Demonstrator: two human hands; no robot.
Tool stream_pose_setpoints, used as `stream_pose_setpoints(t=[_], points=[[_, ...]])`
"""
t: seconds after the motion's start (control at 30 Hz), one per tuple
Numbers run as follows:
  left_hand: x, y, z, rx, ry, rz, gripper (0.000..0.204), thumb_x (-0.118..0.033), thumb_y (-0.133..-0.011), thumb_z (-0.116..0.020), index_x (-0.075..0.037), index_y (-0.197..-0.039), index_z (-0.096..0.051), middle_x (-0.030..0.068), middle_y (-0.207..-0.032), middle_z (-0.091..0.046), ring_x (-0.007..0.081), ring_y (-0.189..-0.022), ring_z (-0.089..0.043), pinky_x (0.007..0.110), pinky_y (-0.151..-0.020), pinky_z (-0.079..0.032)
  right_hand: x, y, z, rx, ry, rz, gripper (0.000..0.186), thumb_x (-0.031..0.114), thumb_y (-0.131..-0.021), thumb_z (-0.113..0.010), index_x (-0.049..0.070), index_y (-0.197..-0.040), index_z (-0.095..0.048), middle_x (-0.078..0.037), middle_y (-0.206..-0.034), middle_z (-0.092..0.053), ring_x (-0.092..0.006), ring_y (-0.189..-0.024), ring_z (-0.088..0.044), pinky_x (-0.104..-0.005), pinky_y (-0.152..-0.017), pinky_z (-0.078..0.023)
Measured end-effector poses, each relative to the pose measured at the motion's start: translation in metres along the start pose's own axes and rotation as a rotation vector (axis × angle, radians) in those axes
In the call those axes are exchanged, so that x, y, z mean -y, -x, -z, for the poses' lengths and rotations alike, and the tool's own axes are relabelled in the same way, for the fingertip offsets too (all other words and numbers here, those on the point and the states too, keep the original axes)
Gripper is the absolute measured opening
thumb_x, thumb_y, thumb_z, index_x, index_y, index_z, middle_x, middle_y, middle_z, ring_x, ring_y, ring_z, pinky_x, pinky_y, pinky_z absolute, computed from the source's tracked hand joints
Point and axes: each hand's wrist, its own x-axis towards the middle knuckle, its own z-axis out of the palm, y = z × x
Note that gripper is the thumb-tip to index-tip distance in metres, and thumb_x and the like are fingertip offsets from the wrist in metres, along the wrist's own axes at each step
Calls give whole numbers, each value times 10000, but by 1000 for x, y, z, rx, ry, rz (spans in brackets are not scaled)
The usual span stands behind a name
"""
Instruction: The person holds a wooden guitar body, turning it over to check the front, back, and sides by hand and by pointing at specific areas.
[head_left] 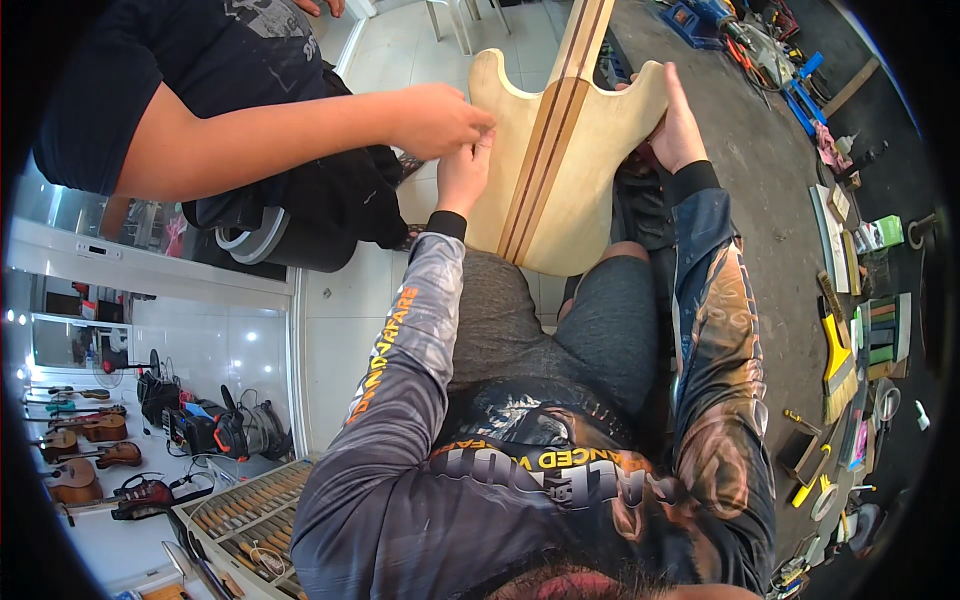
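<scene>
An unfinished electric guitar (580,150) of pale bare wood, with dark stripes along its centre, stands tilted above my lap, its neck pointing away from me. My left hand (462,180) grips the left edge of the body, partly hidden by it. At the right horn, my right hand (680,130) holds the opposite edge, one digit stretched along the rim and the others partly behind the wood. Another person's hand (440,120) reaches in from the left, fingertips pinched right beside my left thumb; whether they hold something small I cannot make out.
A dark workbench (770,250) runs along my right, bearing a yellow-handled brush (838,365), blue clamps (803,100) and sanding blocks. The other person stands close at left, near a grey bin (275,240). Behind a glass partition are several small guitars (75,480) and a tool tray (250,520).
</scene>
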Motion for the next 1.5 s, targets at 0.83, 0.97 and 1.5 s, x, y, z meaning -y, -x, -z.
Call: stream_pose_setpoints(t=[0.83, 0.97, 1.5], points=[[-62, 168, 14, -175, 110, -287, 132, 60, -805, -639, -32, -895, -608, 181, -944, -640, 395, -841, -624, 502, -815, -527, 0, -21, -11, 196, -226, 81, 227, 238, -953, -707, 70, -1082, -625, -94, -850, -653, -265, -854, -692, -405, -867, -571], [-176, 115, 19, 245, 215, -724, 497, -60, -894, -692, -2, -1387, -665, 217, -1481, -626, 387, -1449, -562, 523, -1206, -454, 6, -24, -5, 176, -219, 56, 219, 252, -963, -705, 83, -1081, -629, -83, -873, -644, -243, -866, -672, -397, -865, -554], [-136, 1, -9, 20, -96, -220, 819, -314, -997, -723, -30, -1675, -360, 181, -1751, -329, 371, -1646, -256, 625, -1296, -218, 2, -25, -5, 131, -197, 49, 221, 232, -968, -705, 44, -1067, -645, -103, -876, -680, -276, -843, -722, -411, -847, -587]])
